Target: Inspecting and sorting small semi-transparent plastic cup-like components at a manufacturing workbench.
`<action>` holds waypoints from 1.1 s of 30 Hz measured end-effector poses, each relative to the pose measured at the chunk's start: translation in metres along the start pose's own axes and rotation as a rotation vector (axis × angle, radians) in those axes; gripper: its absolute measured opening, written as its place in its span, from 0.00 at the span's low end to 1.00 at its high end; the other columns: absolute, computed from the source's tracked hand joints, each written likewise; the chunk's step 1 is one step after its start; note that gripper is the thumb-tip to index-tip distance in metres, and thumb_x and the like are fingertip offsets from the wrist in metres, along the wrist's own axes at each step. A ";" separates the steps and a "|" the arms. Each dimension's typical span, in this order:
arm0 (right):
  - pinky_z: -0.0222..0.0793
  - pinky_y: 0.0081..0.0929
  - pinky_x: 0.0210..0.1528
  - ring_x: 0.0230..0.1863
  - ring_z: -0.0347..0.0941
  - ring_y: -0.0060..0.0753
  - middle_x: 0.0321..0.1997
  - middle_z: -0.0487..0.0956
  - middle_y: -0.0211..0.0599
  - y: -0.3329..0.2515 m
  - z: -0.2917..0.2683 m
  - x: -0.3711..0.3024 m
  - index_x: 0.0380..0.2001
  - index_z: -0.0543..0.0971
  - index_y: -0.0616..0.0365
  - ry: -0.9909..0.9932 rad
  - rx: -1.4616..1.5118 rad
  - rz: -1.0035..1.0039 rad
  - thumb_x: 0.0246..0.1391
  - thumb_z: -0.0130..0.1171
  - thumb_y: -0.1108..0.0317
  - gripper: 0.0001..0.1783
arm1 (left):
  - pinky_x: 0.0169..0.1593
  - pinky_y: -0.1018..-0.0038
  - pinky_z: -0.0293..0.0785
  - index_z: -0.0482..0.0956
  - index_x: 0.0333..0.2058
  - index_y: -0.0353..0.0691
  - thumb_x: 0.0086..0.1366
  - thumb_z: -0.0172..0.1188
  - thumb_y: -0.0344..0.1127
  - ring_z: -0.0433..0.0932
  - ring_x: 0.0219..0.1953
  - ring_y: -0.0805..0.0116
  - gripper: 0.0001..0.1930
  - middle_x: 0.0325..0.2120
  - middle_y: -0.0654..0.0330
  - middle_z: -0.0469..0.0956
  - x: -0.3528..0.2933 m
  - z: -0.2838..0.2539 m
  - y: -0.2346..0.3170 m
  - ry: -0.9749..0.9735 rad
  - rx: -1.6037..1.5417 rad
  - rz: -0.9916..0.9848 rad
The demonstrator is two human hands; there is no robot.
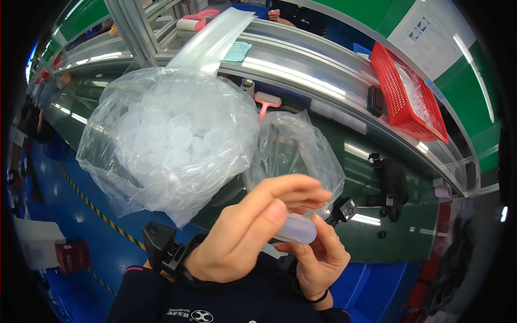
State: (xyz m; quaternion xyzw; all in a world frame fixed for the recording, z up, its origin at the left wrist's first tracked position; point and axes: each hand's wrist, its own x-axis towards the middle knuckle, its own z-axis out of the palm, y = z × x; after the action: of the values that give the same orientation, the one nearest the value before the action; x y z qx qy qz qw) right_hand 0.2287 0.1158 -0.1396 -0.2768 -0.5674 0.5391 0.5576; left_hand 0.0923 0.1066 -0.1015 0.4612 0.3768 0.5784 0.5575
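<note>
Right grip [319,264] clamps the clear piece [299,229] at its right end, between thumb and finger; left grip [231,234] arches over its left end, whether pressing I cannot tell. It sits between both, near the smaller bag [320,142].

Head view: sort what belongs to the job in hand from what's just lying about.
Job in hand:
- translucent piece, pinched by the right hand, left hand curved around it
- probably the large clear bag of similarly translucent discs

Apparently just lying about:
- pink-handled roller behind the bags
- red basket
- black strapped gear
</note>
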 end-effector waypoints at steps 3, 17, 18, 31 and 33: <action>0.74 0.22 0.34 0.34 0.74 0.37 0.39 0.73 0.49 -0.003 -0.004 -0.005 0.41 0.71 0.70 -0.027 0.058 0.168 0.40 0.57 0.84 0.20 | 0.49 0.67 0.66 0.47 0.54 0.27 0.65 0.26 0.40 0.69 0.47 0.56 0.24 0.46 0.40 0.64 -0.005 -0.008 -0.002 0.192 -0.063 -0.055; 0.72 0.19 0.31 0.33 0.76 0.31 0.36 0.76 0.46 -0.008 0.002 0.008 0.39 0.73 0.67 -0.184 -0.300 -0.077 0.33 0.63 0.81 0.22 | 0.53 0.66 0.61 0.57 0.51 0.29 0.46 0.64 0.45 0.60 0.54 0.54 0.38 0.50 0.44 0.59 -0.019 -0.020 -0.006 0.036 0.409 0.231; 0.72 0.19 0.31 0.33 0.76 0.31 0.36 0.76 0.46 -0.009 0.002 0.008 0.39 0.73 0.67 -0.186 -0.297 -0.078 0.33 0.63 0.81 0.22 | 0.48 0.69 0.65 0.61 0.47 0.30 0.48 0.63 0.44 0.64 0.49 0.56 0.33 0.46 0.46 0.63 -0.015 -0.011 -0.006 0.078 0.503 0.250; 0.71 0.17 0.32 0.31 0.76 0.30 0.32 0.77 0.44 0.000 0.012 0.005 0.36 0.75 0.66 -0.136 -0.462 -0.178 0.32 0.63 0.82 0.20 | 0.31 0.75 0.67 0.71 0.30 0.29 0.61 0.41 0.34 0.71 0.28 0.65 0.13 0.27 0.53 0.71 -0.012 -0.013 -0.025 0.236 0.483 0.321; 0.72 0.17 0.32 0.31 0.76 0.30 0.32 0.77 0.45 -0.004 0.010 0.004 0.37 0.75 0.66 -0.113 -0.350 -0.045 0.33 0.63 0.81 0.21 | 0.32 0.76 0.68 0.71 0.31 0.28 0.63 0.38 0.34 0.72 0.30 0.66 0.15 0.28 0.53 0.72 -0.012 -0.007 -0.019 0.360 0.361 0.262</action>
State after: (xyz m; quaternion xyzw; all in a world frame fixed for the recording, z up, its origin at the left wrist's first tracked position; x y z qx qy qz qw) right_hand 0.2199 0.1156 -0.1324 -0.3264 -0.6890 0.4342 0.4799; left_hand 0.0905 0.0970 -0.1231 0.4874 0.5037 0.6419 0.3108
